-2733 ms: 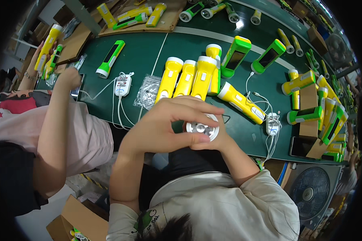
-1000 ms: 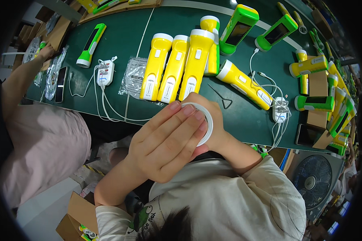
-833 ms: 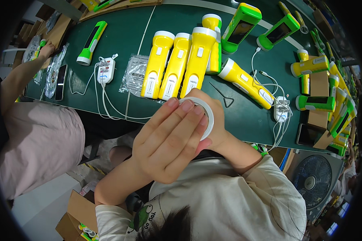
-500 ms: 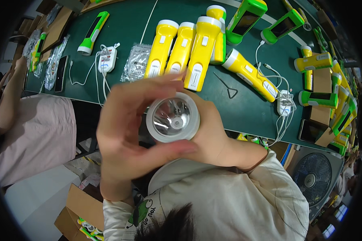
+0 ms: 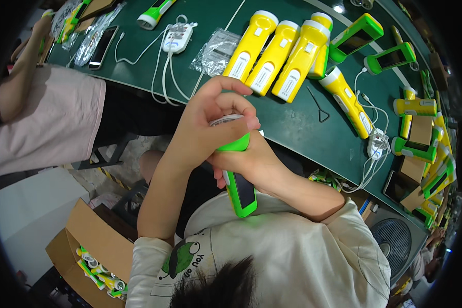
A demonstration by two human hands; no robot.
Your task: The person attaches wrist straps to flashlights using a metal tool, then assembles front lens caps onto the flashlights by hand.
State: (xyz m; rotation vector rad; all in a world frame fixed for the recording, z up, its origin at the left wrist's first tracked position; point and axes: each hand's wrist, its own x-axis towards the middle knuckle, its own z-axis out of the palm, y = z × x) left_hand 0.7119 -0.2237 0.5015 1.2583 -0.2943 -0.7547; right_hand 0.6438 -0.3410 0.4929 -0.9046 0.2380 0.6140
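Observation:
A green and yellow flashlight (image 5: 240, 192) is held in front of my chest, its dark panel and green tail end pointing down toward my shirt. My right hand (image 5: 255, 160) wraps round its body. Curled about the head end is my left hand (image 5: 197, 128), thumb and fingers at the white rim (image 5: 226, 119). The lens is mostly hidden behind those fingers. Several yellow flashlights lie just beyond my hands on the green table, among them one with its white head upward (image 5: 305, 59).
A wire hook-like tool (image 5: 320, 109) lies beside a single yellow flashlight (image 5: 346, 102). White power strips (image 5: 178, 37) with cables sit on the green table (image 5: 287, 123). A cardboard box (image 5: 95, 233) of flashlights stands lower left. Another person (image 5: 46, 108) sits at left; a fan (image 5: 392, 241) stands right.
The flashlight has tilted, so its lens no longer faces up at me and its green body shows. My left hand has closed round the head end. The whole view has shifted.

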